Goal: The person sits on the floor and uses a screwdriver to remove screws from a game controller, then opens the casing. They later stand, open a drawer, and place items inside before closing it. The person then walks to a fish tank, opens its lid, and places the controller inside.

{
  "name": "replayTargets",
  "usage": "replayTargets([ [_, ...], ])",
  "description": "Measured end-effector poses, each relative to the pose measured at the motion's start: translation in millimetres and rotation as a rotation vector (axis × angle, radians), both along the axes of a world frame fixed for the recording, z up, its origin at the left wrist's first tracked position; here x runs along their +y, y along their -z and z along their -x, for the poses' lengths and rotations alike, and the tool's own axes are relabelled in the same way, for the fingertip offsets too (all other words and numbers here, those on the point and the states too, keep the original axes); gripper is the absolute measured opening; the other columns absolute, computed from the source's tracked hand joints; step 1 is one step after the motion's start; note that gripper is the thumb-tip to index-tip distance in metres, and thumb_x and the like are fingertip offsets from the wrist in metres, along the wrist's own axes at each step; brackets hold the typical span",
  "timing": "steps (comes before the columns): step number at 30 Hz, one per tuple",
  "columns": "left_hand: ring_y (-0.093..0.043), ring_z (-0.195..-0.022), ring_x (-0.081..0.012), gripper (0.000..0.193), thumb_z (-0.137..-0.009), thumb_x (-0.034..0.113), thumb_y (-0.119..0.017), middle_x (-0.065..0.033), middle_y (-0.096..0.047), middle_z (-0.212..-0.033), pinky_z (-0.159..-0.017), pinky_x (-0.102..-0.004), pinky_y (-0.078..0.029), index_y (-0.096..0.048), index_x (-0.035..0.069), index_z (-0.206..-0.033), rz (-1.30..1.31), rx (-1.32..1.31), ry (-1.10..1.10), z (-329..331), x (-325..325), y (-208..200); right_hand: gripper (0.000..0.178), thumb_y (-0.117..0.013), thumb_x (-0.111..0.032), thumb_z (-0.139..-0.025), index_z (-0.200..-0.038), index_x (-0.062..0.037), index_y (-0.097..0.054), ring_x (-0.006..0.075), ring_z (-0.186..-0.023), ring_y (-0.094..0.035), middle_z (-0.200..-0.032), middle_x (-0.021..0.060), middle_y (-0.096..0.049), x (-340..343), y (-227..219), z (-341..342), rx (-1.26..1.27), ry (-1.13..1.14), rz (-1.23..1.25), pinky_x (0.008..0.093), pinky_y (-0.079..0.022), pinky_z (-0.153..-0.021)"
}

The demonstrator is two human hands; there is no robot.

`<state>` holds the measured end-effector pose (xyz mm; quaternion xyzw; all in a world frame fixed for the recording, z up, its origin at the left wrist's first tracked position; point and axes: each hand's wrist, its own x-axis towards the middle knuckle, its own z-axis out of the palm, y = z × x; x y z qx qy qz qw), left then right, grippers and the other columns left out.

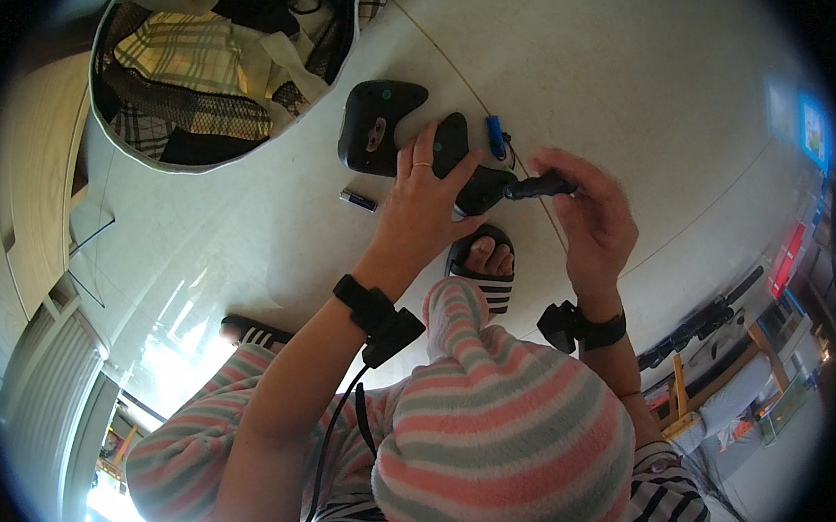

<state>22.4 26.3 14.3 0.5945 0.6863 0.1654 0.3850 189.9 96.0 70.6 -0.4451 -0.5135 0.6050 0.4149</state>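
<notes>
My left hand [423,204], a ring on one finger, holds down a black moulded plastic part [450,144] with its fingers spread over it and the thumb at its lower edge. In my right hand [600,209] is a short, dark tool [542,185] that looks like a screwdriver, gripped between thumb and fingers. Its tip meets the right end of the black part. Touching or close to my left fingertips lies another curved black plastic piece [373,126] with a small oval recess and a green dot.
A small blue cylinder [497,136] lies beyond the part, and a small black-and-silver piece [358,201] lies left of my left hand. A mesh-sided basket of checked cloth [190,51] stands at the far left. My sandalled foot [487,257] is just below the work.
</notes>
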Motion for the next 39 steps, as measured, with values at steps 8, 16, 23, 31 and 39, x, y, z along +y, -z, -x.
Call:
replayTargets([
  [8,-0.033,-0.130,-0.0456,0.073,-0.068,0.028,-0.084,-0.0264,-0.025,-0.144,-0.105,-0.0488,-0.040,-0.053,0.018,-0.133,0.022,-0.028,-0.021,-1.6,0.1,-0.2,0.032,-0.069,0.006,-0.078,-0.108,-0.0008,-0.065,0.0239,-0.105,-0.059,-0.117,0.0157,-0.058,5.1,3.4,-9.0,-0.210,-0.268,-0.367,0.0339,-0.049,-0.090],
  [16,-0.031,-0.132,-0.0456,0.071,-0.070,0.032,-0.083,-0.0263,-0.024,-0.146,-0.106,-0.0488,-0.039,-0.054,0.016,-0.133,0.044,-0.013,-0.028,-5.0,0.9,-1.8,0.028,-0.069,0.004,-0.078,-0.106,0.0001,-0.066,0.0238,-0.104,-0.059,-0.115,0.0151,-0.058,1.0,5.6,-9.1,-0.162,-0.242,-0.343,0.0324,-0.048,-0.088],
  [23,-0.032,-0.131,-0.0449,0.065,-0.073,0.031,-0.080,-0.0252,-0.024,-0.146,-0.105,-0.0494,-0.040,-0.055,0.016,-0.132,0.041,-0.017,-0.052,-6.0,1.7,-1.5,0.027,-0.069,0.004,-0.079,-0.106,-0.0006,-0.065,0.0235,-0.105,-0.058,-0.117,0.0142,-0.057,-3.9,5.0,-10.1,-0.076,-0.156,-0.070,0.0318,-0.048,-0.087],
  [31,-0.036,-0.127,-0.0455,0.065,-0.071,0.027,-0.079,-0.0264,-0.028,-0.141,-0.104,-0.0483,-0.040,-0.056,0.015,-0.131,0.041,-0.009,-0.074,-7.4,3.8,-5.8,0.026,-0.056,0.000,-0.091,-0.116,-0.0025,-0.057,0.0249,-0.106,-0.058,-0.121,0.0177,-0.056,0.5,11.5,-6.1,-0.161,-0.252,-0.276,0.0350,-0.050,-0.089],
  [39,-0.038,-0.125,-0.0485,0.060,-0.074,0.024,-0.073,-0.0324,-0.029,-0.137,-0.099,-0.0488,-0.046,-0.054,0.011,-0.130,0.019,0.101,0.003,-7.8,6.5,-8.0,0.016,-0.045,-0.009,-0.099,-0.113,-0.0072,-0.053,0.0120,-0.076,-0.055,-0.093,0.0061,-0.057,21.1,3.8,-22.3,0.036,0.258,0.105,0.0236,-0.046,-0.063],
])
